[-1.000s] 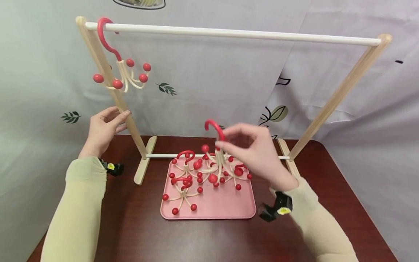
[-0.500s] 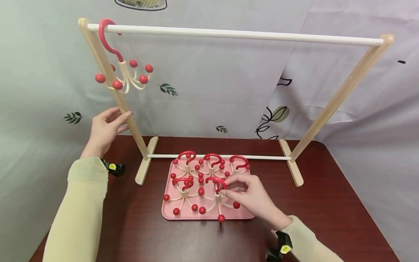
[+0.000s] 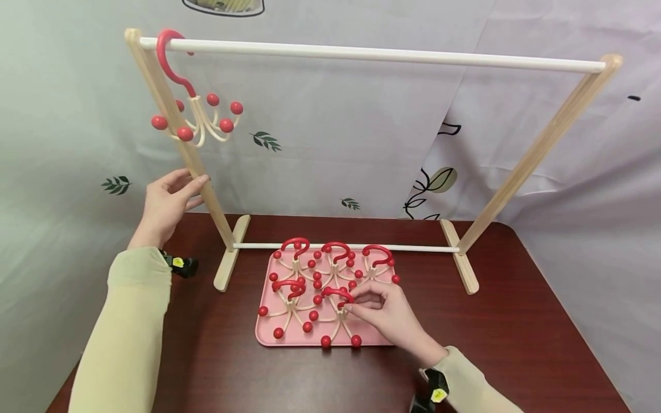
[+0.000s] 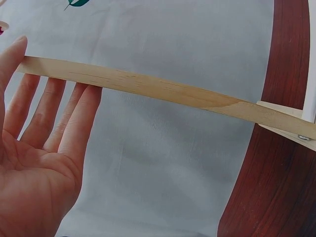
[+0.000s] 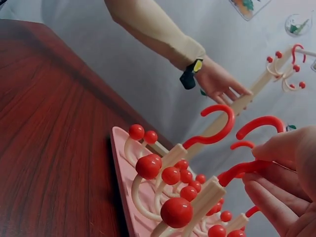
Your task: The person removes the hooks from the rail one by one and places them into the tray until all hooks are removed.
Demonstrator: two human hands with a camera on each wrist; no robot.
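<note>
My left hand [image 3: 167, 201] holds the left wooden post [image 3: 212, 206] of a hanging rack, thumb in front and fingers behind; the left wrist view shows the fingers [image 4: 79, 118] against the post's edge. With thumb and fingers, my right hand [image 3: 384, 312] pinches the red hook of a multi-arm hook hanger [image 3: 341, 312] at the front right of a pink tray [image 3: 320, 338]. That hanger has cream arms tipped with red balls, and two balls reach the tray's front rim. In the right wrist view the pinched hook [image 5: 247, 170] shows close up.
Several similar hangers [image 3: 290, 307] stand on the tray. Another hanger [image 3: 198, 115] hangs at the left end of the rack's white top rail [image 3: 361, 53]. A lower white rod [image 3: 413, 248] runs behind the tray, and the right post [image 3: 537, 155] stands beyond it.
My right hand has brought the hanger down and forward from above the back of the tray to its front right, turning it slightly. The left hand stays on the post.
</note>
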